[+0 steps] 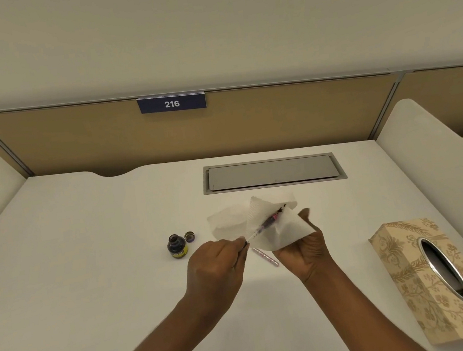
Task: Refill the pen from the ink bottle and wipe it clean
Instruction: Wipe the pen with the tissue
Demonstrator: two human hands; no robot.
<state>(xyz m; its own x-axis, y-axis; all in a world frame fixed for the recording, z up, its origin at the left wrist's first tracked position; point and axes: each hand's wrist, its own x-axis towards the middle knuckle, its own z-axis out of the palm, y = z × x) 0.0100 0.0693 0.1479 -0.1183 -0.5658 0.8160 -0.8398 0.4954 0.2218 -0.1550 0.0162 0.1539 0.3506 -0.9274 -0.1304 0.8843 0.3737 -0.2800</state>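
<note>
Above the white desk (pixel 91 280), the left hand (pixel 215 267) pinches the back end of the pen (pixel 268 223), whose inky tip lies on a tissue (pixel 285 228) gripped by the right hand (pixel 306 250). Left of them stands the open ink bottle (pixel 177 246), its cap (pixel 189 236) just beside it.

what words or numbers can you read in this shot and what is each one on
"216": white digits on the dark blue sign at the top of the partition.
ink bottle: yellow label, print too small to read.
tissue box: leaf pattern only, no words seen.
pen and tissue: no writing seen.
</note>
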